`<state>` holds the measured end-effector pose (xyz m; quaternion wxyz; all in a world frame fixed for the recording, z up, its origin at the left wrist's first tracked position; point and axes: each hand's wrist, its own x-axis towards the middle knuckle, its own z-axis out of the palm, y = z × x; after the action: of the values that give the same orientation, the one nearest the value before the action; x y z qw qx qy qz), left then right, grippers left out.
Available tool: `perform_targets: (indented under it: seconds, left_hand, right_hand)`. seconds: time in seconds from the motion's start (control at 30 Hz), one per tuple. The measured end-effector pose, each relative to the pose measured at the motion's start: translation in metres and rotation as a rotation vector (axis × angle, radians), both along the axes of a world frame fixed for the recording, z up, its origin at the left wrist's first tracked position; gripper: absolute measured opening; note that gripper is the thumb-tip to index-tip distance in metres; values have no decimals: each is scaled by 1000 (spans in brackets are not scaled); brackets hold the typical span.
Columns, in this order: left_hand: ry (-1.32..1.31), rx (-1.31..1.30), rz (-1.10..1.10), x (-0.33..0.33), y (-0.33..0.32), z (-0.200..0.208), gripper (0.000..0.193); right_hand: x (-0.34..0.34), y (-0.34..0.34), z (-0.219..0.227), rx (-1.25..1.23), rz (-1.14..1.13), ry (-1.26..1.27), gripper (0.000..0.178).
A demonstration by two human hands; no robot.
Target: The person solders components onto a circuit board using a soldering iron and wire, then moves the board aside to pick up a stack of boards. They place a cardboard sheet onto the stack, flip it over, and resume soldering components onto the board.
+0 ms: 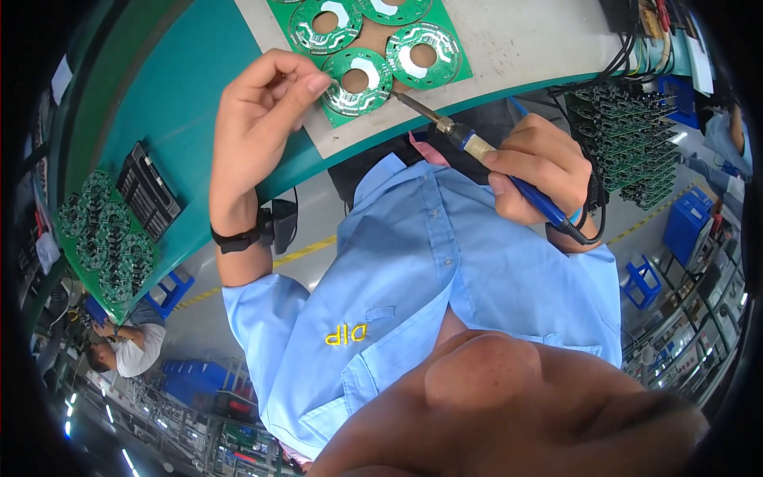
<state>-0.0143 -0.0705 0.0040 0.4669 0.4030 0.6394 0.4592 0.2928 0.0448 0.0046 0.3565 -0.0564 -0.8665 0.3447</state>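
A green circuit board panel (457,48) with several round boards, each with a centre hole and white patches, lies on a pale mat (517,49) at the bench edge. My right hand (542,168) grips a soldering iron (455,133) with a blue handle. Its thin tip points left and reaches the right edge of the nearest round board (372,89); whether it touches is too small to tell. Over that board's left edge, my left hand (262,111) has thumb and forefinger pinched together. What they hold, if anything, cannot be made out.
Left on the green bench (179,95) are a black slotted tray (149,191) and a panel of component-filled round boards (111,234). Stacked boards (628,143) stand at the right, below a bundle of cables (648,48). Another person (137,346) works at the lower left.
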Motion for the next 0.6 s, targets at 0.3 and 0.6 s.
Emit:
perform_targets:
  seconds: [0.3,0.6]
  left_hand:
    - [603,126,44,10,7,3,12]
    - [867,442,-168,12,25,-6,11]
  right_hand:
    - [5,9,0,-109,-109,89,17]
    - [-1,9,-1,-88,-110,7,18]
